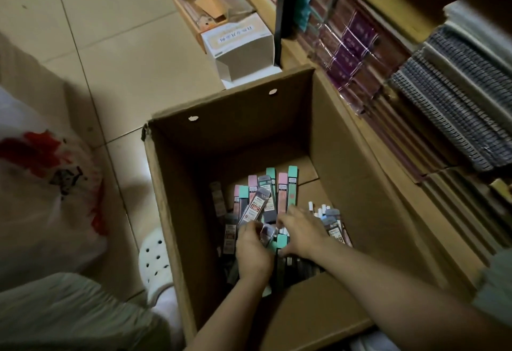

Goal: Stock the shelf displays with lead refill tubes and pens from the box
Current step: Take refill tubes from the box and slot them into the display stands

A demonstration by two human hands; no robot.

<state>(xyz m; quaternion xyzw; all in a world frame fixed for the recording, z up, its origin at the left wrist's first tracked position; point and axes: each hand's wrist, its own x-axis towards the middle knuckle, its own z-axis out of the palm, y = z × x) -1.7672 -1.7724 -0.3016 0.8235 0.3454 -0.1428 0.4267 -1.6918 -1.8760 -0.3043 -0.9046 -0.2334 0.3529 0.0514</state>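
- Tiled floor (pixel 116 54): carries a large open cardboard box (pixel 177 212) standing against a shelf unit (pixel 393 140) on the right.
- Shelf unit: holds wrapped notebooks (pixel 354 45) and spiral-bound pads (pixel 457 101), stacked on edge.
- White plastic bag (pixel 41 198) with red print: near left, beside a white perforated shoe (pixel 155 259).
- Small white carton (pixel 241 48): far side, behind the box.
- Lead refill tubes (pixel 266 198): loose on the box bottom, with pink, green and grey caps.
- Pens (pixel 318 210): white-tipped, right of the tubes.
- Left hand (pixel 253 251): inside the box, fingers curled, pinching one clear tube (pixel 267 233).
- Right hand (pixel 302 233): fingers curved down onto the tubes; grip cannot be determined.
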